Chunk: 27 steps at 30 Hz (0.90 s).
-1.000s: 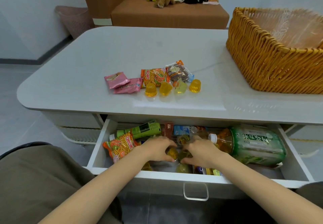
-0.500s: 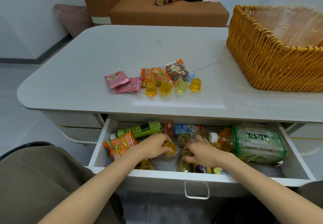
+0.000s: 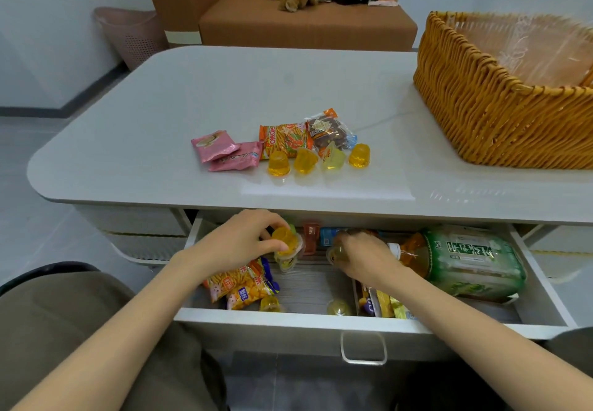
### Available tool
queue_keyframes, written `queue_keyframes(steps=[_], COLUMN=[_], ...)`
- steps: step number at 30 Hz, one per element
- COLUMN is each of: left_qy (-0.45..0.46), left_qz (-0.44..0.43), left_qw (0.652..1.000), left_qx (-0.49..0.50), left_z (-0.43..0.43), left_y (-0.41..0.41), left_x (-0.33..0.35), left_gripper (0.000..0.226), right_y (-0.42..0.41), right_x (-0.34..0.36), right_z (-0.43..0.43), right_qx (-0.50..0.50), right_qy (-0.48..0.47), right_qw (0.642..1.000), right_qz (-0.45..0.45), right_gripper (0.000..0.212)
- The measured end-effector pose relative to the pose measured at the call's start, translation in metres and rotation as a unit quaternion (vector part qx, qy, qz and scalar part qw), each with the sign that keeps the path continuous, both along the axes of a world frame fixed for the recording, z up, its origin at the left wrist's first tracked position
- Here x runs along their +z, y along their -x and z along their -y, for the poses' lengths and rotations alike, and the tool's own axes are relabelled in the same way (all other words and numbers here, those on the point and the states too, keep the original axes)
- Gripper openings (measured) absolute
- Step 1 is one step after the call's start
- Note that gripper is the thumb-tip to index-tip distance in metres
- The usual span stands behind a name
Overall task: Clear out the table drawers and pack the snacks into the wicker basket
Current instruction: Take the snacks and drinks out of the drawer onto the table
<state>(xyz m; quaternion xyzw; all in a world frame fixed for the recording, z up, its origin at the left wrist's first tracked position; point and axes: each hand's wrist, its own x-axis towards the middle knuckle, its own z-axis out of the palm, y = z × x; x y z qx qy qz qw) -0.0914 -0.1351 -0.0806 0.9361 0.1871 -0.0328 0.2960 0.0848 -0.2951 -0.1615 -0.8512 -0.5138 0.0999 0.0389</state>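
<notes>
White table point(image 3: 192, 96) is filling the view, with a sofa point(image 3: 305, 25) behind it. The basket point(image 3: 481, 115) is sitting on its right end, well apart from a small pile of snacks point(image 3: 288, 150) lying mid-top. Below, the drawer point(image 3: 321, 322) is standing open and both hands are working inside it. The left hand point(image 3: 234, 243) is curling fingers and thumb round orange jellies point(image 3: 285, 242), apparently two stacked. The right hand point(image 3: 365, 259) is closing its fingers on a pale cup point(image 3: 335, 251) beside the bottle point(image 3: 465, 263).

By my reading, the emptying step is under way, with small items being gathered out of the drawer. Next, both hands are needing to lift clear of the tabletop's edge and carry their loads to the pile or straight to the basket. Packets point(image 3: 244, 285) and the bottle are waiting in the drawer.

The right fingertips are hiding behind the hand, so how firmly they are holding is hard to judge. The basket's floor is mostly out of sight, and the drawer's back is lying in shadow.
</notes>
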Motion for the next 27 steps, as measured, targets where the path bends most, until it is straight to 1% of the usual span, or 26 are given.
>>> queue_keyframes(steps=[3, 6, 12, 14, 17, 20, 22, 24, 26, 27], left_qy=[0.018, 0.031, 0.084, 0.086, 0.064, 0.048, 0.038, 0.045, 0.041, 0.031], left_qz=[0.019, 0.040, 0.092, 0.113, 0.146, 0.173, 0.185, 0.201, 0.209, 0.210], left_qw=[1.000, 0.999, 0.992, 0.989, 0.985, 0.978, 0.974, 0.970, 0.967, 0.966], left_qx=[-0.001, -0.001, 0.030, 0.041, 0.068, 0.110, 0.126, 0.130, 0.141, 0.150], left_z=[-0.003, -0.005, -0.012, -0.018, -0.027, -0.034, -0.034, -0.032, -0.032, -0.033], left_y=[-0.002, -0.005, -0.006, -0.004, -0.001, -0.002, -0.006, -0.011, -0.018, -0.022], left_x=[0.003, 0.007, 0.019, 0.023, 0.029, 0.030, 0.028, 0.024, 0.017, 0.014], left_gripper=[0.037, 0.036, 0.033, 0.032, 0.030, 0.033, 0.030, 0.025, 0.021, 0.023], right_y=[-0.003, -0.004, 0.001, 0.007, 0.020, 0.025, 0.018, 0.009, -0.002, -0.006], right_x=[-0.002, -0.002, 0.011, 0.021, 0.051, 0.088, 0.107, 0.116, 0.112, 0.107], right_z=[-0.007, -0.009, 0.001, 0.006, 0.011, 0.005, -0.003, -0.012, -0.023, -0.029], right_qx=[-0.039, -0.053, -0.013, -0.001, 0.009, -0.008, -0.041, -0.071, -0.099, -0.113], right_qy=[0.003, -0.004, -0.025, -0.058, -0.126, -0.215, -0.302, -0.360, -0.365, -0.358], right_qw=[0.999, 0.998, 0.996, 0.992, 0.977, 0.951, 0.927, 0.909, 0.906, 0.906], right_qz=[-0.015, -0.038, -0.086, -0.113, -0.175, -0.224, -0.217, -0.197, -0.189, -0.194], right_gripper=[0.031, 0.028, 0.019, 0.015, 0.009, 0.011, 0.011, 0.010, 0.012, 0.013])
